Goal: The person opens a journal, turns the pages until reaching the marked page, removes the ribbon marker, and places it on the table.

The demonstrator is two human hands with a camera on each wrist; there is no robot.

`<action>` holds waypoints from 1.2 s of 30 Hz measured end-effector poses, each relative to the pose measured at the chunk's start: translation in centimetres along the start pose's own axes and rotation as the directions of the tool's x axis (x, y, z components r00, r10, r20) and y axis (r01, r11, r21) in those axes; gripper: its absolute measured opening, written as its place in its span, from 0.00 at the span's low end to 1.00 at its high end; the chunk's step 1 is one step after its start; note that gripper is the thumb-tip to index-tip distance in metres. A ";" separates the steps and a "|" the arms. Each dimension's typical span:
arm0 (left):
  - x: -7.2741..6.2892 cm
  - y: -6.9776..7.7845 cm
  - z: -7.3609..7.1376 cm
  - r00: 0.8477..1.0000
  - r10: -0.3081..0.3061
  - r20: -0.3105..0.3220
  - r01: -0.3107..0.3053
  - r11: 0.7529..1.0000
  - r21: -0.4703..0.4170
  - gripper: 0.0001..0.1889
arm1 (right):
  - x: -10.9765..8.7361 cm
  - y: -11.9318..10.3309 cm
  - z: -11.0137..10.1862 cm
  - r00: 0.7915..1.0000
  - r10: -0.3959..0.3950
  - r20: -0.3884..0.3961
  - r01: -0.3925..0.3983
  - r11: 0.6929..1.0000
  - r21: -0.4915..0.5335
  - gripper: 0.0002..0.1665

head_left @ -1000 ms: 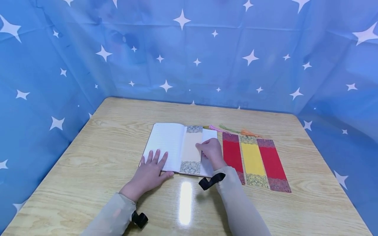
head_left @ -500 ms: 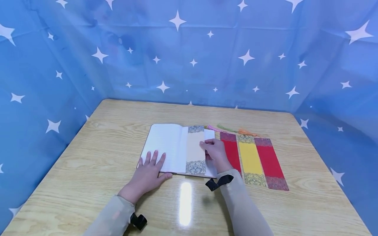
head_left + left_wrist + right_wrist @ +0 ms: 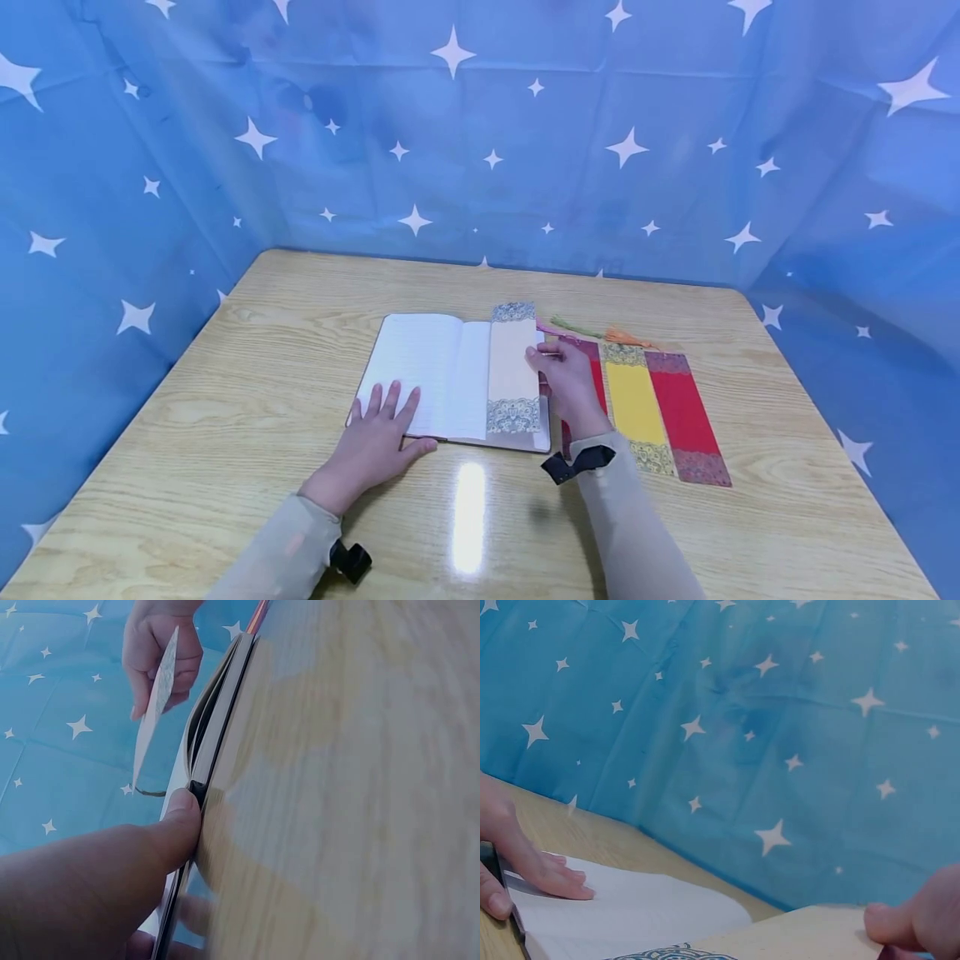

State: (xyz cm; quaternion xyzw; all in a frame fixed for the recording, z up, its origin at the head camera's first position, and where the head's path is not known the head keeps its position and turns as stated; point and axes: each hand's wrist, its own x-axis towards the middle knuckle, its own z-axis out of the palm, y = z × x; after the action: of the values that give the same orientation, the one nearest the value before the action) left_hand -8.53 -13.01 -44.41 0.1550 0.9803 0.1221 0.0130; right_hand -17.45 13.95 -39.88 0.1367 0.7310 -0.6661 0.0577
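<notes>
An open notebook [image 3: 420,358] with lined white pages lies on the table. My left hand [image 3: 375,437] rests on its left page with fingers spread, the thumb by the lower edge. My right hand [image 3: 566,379] pinches a cream bookmark [image 3: 512,358] by its right edge, between thumb and fingers. Blue-grey lace patterns band both ends of this bookmark. In the left wrist view the bookmark [image 3: 156,712] is raised clear of the pages and tilted, a dark cord at its far end. The right wrist view shows the thumb on the bookmark [image 3: 802,930].
Right of the notebook lie a yellow bookmark [image 3: 636,400] and a red bookmark [image 3: 686,408], side by side. Another red bookmark [image 3: 597,375] is partly hidden by my right hand. Green [image 3: 576,327] and orange tassels [image 3: 626,337] lie above them. A blue star-patterned curtain [image 3: 480,167] surrounds the table.
My right hand has shifted right and lifted the cream bookmark off the right page, carrying it rightward and slightly farther away. The left hand has stayed on the left page.
</notes>
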 end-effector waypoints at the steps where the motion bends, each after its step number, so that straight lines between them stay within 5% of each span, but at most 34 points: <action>1: 0.0 0.0 0.0 1.000 0.000 -0.002 0.000 1.000 -0.001 0.43 | 0.1 -0.1 -0.2 1.000 -0.005 -0.001 0.005 1.000 -0.008 0.18; 17: -0.3 0.0 0.0 1.000 0.008 -0.028 -0.008 1.000 0.000 0.42 | 1.3 0.4 -6.0 0.994 -0.004 -0.113 -0.004 0.998 -0.069 0.26; 36: -0.1 -0.1 0.2 0.999 0.006 -0.039 -0.006 1.000 0.001 0.43 | 1.4 1.5 -9.9 0.979 -0.012 -0.203 0.011 1.000 -0.008 0.22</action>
State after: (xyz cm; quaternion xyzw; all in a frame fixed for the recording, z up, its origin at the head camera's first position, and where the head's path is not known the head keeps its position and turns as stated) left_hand -8.44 -13.07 -44.62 0.1554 0.9799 0.1248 -0.0064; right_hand -17.35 24.05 -40.66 0.1997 0.7361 -0.6464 -0.0206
